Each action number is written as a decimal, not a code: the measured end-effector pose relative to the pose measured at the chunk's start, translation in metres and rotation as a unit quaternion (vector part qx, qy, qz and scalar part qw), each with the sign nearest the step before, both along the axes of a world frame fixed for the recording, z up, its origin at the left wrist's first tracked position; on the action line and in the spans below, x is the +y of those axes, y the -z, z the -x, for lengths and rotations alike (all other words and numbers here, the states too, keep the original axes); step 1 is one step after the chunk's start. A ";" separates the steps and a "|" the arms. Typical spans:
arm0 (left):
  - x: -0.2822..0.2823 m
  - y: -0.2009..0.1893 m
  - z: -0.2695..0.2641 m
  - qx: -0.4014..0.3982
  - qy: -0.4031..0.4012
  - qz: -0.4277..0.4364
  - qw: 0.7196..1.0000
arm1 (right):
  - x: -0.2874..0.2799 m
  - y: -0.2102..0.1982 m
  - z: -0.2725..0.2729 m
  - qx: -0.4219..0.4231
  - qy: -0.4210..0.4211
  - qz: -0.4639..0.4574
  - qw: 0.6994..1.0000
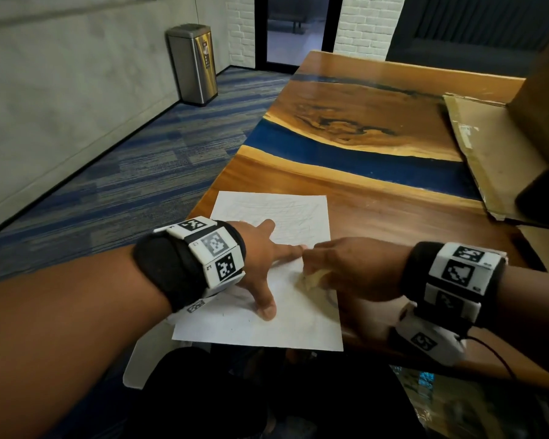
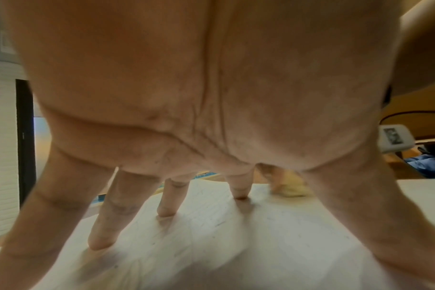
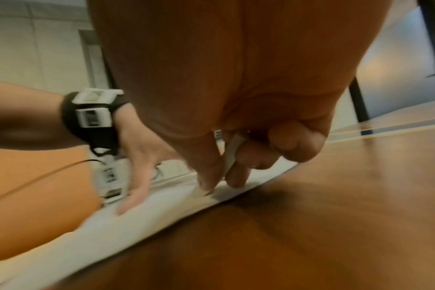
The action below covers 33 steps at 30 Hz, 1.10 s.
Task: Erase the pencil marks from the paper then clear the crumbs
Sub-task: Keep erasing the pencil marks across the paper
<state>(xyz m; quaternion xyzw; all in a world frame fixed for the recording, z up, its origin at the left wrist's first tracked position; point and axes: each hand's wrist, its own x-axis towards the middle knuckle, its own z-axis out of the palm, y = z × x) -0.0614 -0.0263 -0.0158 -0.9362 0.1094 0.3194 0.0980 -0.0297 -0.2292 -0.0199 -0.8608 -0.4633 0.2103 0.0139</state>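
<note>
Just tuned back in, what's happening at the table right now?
A person is erasing pencil marks. The left hand presses spread fingers flat on the sheet of paper to hold it on the wooden table. The right hand pinches a pale eraser against the paper near its right edge. Faint marks remain on the sheet, and small specks lie on it.

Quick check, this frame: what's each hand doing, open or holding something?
Left hand: open, fingers spread, pressing the paper flat on the table.
Right hand: gripping the eraser, pressed onto the paper.
</note>
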 end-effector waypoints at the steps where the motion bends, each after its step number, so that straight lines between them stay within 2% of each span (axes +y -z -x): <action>1: -0.001 0.000 0.000 0.000 0.002 -0.001 1.000 | -0.002 0.001 -0.008 -0.016 0.040 0.001 0.999; 4: -0.001 0.001 0.001 -0.002 -0.003 0.004 1.000 | -0.010 0.007 -0.021 -0.081 0.103 -0.013 0.991; 10: -0.004 0.006 0.005 -0.028 -0.020 0.022 0.999 | -0.011 0.007 -0.019 -0.070 0.109 -0.010 0.992; 15: -0.006 0.006 0.004 -0.025 -0.024 0.025 0.999 | -0.004 0.003 0.002 -0.002 -0.017 -0.016 1.000; 18: -0.008 0.004 0.003 -0.026 -0.020 0.014 0.999 | -0.010 0.000 -0.016 -0.055 0.080 -0.005 0.995; 20: -0.009 0.003 0.004 -0.027 -0.020 0.011 0.999 | -0.014 0.002 -0.018 -0.085 0.102 -0.010 0.991; 23: -0.009 0.000 0.004 -0.022 -0.022 0.014 0.999 | -0.007 0.002 0.002 -0.021 0.008 -0.009 1.000; 25: -0.010 0.000 0.003 -0.018 -0.021 0.012 1.000 | -0.005 0.002 0.003 -0.006 -0.012 0.008 1.000; 29: -0.012 0.000 0.004 -0.018 -0.020 0.004 1.000 | -0.013 0.001 -0.025 -0.094 0.160 0.008 0.983; 30: -0.011 0.000 0.004 -0.018 -0.019 0.005 1.000 | -0.013 -0.001 -0.026 -0.092 0.198 -0.014 0.976; 31: -0.010 0.001 0.004 -0.021 -0.017 0.006 1.000 | -0.011 -0.003 -0.025 -0.058 0.227 -0.060 0.970; 32: -0.008 0.002 0.005 -0.025 -0.016 0.010 0.999 | -0.007 -0.006 -0.019 0.021 0.253 -0.125 0.959; 33: -0.006 0.003 0.006 -0.033 -0.015 0.015 0.999 | -0.001 -0.008 -0.010 0.138 0.280 -0.190 0.931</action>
